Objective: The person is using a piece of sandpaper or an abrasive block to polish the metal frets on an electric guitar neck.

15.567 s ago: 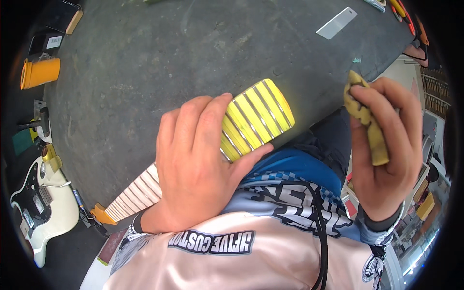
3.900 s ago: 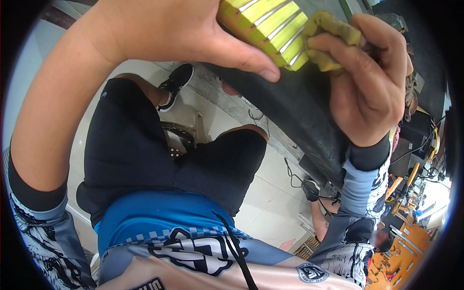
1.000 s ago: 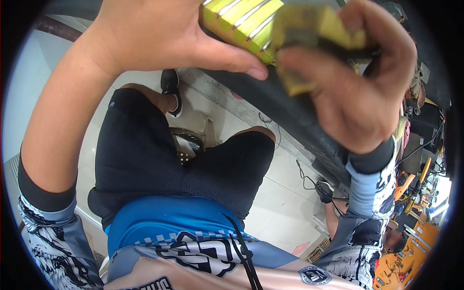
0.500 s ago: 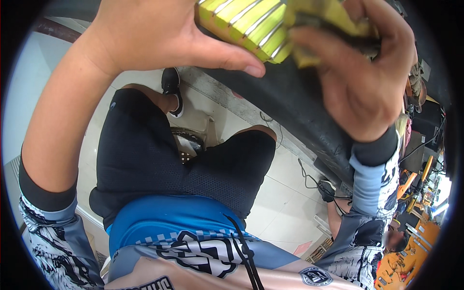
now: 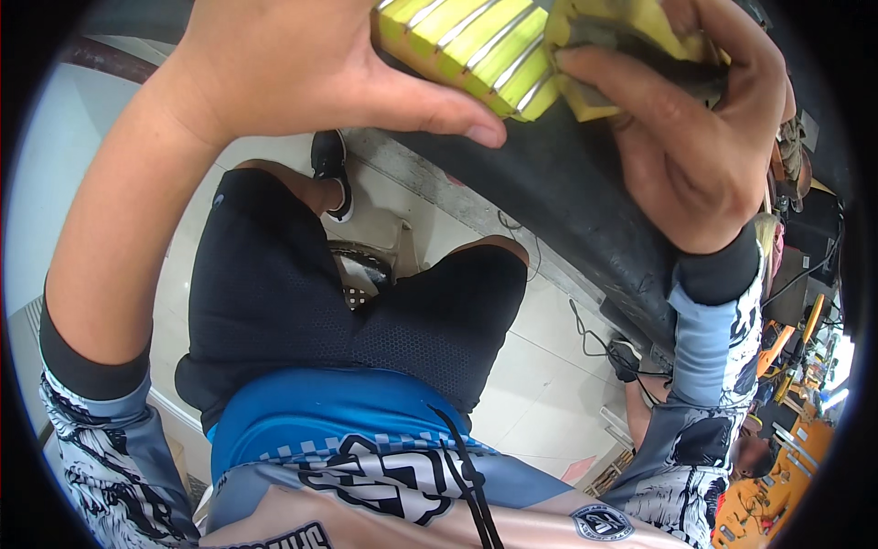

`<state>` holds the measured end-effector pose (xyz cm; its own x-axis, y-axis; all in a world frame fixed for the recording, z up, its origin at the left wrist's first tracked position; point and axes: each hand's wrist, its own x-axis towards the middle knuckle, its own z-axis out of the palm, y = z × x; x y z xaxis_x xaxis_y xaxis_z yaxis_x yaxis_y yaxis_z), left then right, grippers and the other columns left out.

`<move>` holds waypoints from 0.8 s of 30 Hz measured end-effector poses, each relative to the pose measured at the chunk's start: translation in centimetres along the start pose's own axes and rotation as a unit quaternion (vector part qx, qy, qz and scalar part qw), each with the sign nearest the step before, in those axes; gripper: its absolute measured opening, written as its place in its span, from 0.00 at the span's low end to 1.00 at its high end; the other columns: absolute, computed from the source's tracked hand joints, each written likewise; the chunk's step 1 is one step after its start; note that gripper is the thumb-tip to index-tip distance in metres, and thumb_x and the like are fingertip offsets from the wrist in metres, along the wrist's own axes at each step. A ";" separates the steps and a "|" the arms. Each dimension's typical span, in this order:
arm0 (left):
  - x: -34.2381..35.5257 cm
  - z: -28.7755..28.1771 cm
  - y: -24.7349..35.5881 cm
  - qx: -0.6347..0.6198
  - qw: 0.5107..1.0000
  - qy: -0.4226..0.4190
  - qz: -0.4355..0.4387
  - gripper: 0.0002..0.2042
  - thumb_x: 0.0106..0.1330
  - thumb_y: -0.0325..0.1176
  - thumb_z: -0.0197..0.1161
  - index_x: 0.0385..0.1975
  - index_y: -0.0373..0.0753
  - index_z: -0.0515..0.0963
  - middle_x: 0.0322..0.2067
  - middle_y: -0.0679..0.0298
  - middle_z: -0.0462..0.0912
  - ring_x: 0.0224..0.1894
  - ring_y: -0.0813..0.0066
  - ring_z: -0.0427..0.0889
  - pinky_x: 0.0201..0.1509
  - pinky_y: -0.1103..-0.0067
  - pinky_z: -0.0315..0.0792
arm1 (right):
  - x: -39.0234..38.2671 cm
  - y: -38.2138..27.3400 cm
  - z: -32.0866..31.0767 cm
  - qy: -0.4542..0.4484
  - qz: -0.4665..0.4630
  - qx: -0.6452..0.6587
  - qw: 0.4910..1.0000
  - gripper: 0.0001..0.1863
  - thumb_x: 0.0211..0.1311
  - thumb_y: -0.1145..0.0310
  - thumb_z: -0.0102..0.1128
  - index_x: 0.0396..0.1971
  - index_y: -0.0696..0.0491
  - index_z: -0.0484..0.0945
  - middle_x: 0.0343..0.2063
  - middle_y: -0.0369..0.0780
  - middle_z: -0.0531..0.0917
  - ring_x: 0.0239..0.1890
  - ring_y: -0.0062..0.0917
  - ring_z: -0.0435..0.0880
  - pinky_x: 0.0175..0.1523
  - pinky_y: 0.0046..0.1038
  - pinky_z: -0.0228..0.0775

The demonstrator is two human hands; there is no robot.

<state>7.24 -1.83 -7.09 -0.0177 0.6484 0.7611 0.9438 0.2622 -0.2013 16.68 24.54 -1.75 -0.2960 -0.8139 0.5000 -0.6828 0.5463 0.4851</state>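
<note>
At the top edge is a yellow-green block (image 5: 476, 50) with silvery metal strips set in slanting rows across it. My left hand (image 5: 302, 82) holds it from the left, the thumb lying along its near side; the other fingers are mostly out of sight. In my right hand (image 5: 695, 146) is a folded yellow sheet (image 5: 596, 102) with a dark grey face, pinched between thumb and fingers. Its left edge meets the right end of the block. The upper parts of block and sheet are cut off by the picture's edge.
A dark bench edge (image 5: 585, 210) runs diagonally under my hands. Below are my knees, a stool (image 5: 361, 265) and the tiled floor (image 5: 521, 393). Cables (image 5: 594, 343) lie at the bench foot. At far right are another person and an orange work surface (image 5: 800, 476) with tools.
My right hand and the folded sheet have shifted slightly to the right and are less blurred. The block and my left hand have hardly moved.
</note>
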 end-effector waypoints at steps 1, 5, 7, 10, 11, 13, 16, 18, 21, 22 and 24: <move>-0.5 0.2 -0.2 0.007 1.000 -0.001 0.005 0.40 0.40 0.65 0.83 0.41 0.34 0.81 0.38 0.57 0.84 0.37 0.62 0.83 0.40 0.71 0.75 | 0.6 -1.1 -0.5 0.005 0.002 0.005 1.000 0.24 0.30 0.64 0.85 0.36 0.38 0.88 0.41 0.34 0.78 0.41 0.29 0.77 0.47 0.36 0.64; 1.1 -0.5 0.5 -0.033 0.999 -0.018 0.001 0.40 0.40 0.65 0.83 0.42 0.33 0.81 0.38 0.56 0.84 0.37 0.62 0.83 0.40 0.71 0.76 | 1.3 -2.5 -3.2 -0.186 0.168 0.076 0.965 0.19 0.34 0.68 0.81 0.32 0.40 0.91 0.41 0.35 0.73 0.41 0.28 0.73 0.47 0.38 0.62; 0.8 -0.3 0.7 -0.034 0.999 -0.025 -0.002 0.41 0.40 0.65 0.83 0.42 0.34 0.81 0.38 0.56 0.84 0.36 0.61 0.83 0.40 0.71 0.76 | -0.5 -0.1 1.6 0.066 0.010 0.045 0.997 0.21 0.34 0.67 0.81 0.36 0.40 0.90 0.41 0.35 0.73 0.42 0.28 0.73 0.48 0.37 0.61; 0.5 -0.9 0.7 -0.023 0.999 -0.030 -0.007 0.41 0.39 0.65 0.83 0.42 0.34 0.81 0.38 0.56 0.84 0.36 0.61 0.83 0.41 0.71 0.76 | 0.3 -1.2 -1.5 -0.030 0.059 -0.025 0.998 0.21 0.36 0.67 0.84 0.37 0.42 0.88 0.41 0.35 0.74 0.42 0.29 0.73 0.48 0.37 0.61; 0.5 -0.9 0.6 -0.015 0.999 -0.029 -0.006 0.41 0.38 0.65 0.83 0.42 0.34 0.81 0.38 0.56 0.84 0.36 0.60 0.83 0.41 0.70 0.76 | 1.1 -2.4 -2.7 -0.078 0.121 0.009 0.990 0.22 0.35 0.67 0.85 0.36 0.42 0.88 0.41 0.35 0.75 0.43 0.29 0.74 0.48 0.37 0.62; 0.5 0.0 0.3 -0.006 1.000 -0.011 0.003 0.41 0.38 0.65 0.83 0.42 0.34 0.81 0.38 0.55 0.84 0.36 0.60 0.83 0.41 0.70 0.76 | 2.0 -3.8 -3.8 -0.169 0.243 0.081 0.952 0.23 0.34 0.66 0.87 0.36 0.43 0.87 0.41 0.36 0.77 0.43 0.31 0.75 0.48 0.37 0.63; 1.0 -0.2 0.7 -0.015 1.000 -0.011 0.006 0.41 0.38 0.65 0.83 0.42 0.34 0.81 0.38 0.55 0.84 0.37 0.59 0.83 0.41 0.70 0.75 | 0.5 -1.6 -1.2 -0.030 0.178 0.092 0.979 0.21 0.35 0.68 0.86 0.34 0.44 0.87 0.42 0.36 0.77 0.43 0.31 0.74 0.48 0.36 0.64; 0.7 -0.4 0.9 -0.030 0.999 -0.029 -0.003 0.41 0.38 0.64 0.83 0.42 0.34 0.81 0.38 0.55 0.84 0.37 0.59 0.83 0.42 0.70 0.75 | -0.8 -0.7 1.6 0.163 0.116 0.176 0.964 0.19 0.36 0.69 0.85 0.33 0.44 0.87 0.43 0.37 0.76 0.42 0.31 0.74 0.49 0.35 0.64; 0.3 -1.0 0.6 -0.019 0.999 -0.039 -0.005 0.41 0.38 0.64 0.83 0.43 0.34 0.81 0.38 0.55 0.84 0.38 0.59 0.83 0.42 0.69 0.75 | 1.0 -3.1 -1.3 -0.062 0.179 0.111 0.976 0.19 0.38 0.68 0.86 0.34 0.45 0.87 0.43 0.37 0.76 0.43 0.31 0.75 0.50 0.35 0.64; 0.4 -1.1 0.6 -0.023 0.999 -0.043 -0.009 0.41 0.38 0.64 0.83 0.43 0.33 0.81 0.38 0.55 0.84 0.38 0.59 0.83 0.42 0.70 0.75 | 2.4 -4.0 -3.0 -0.144 0.265 0.111 0.947 0.19 0.39 0.68 0.86 0.34 0.47 0.87 0.43 0.37 0.77 0.43 0.30 0.75 0.50 0.35 0.64; 0.6 -1.1 0.6 -0.023 0.999 -0.040 -0.011 0.41 0.39 0.64 0.83 0.42 0.33 0.81 0.38 0.54 0.84 0.38 0.59 0.84 0.42 0.70 0.75 | 2.5 -3.4 -3.2 -0.138 0.271 0.136 0.943 0.19 0.40 0.68 0.85 0.35 0.48 0.87 0.43 0.37 0.76 0.43 0.30 0.76 0.49 0.35 0.65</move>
<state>8.14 -2.02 -6.08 -0.0634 0.6985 0.7128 0.9572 0.2446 -0.1546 20.36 21.27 0.16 -0.7875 -0.4711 0.3973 -0.5167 0.8561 -0.0090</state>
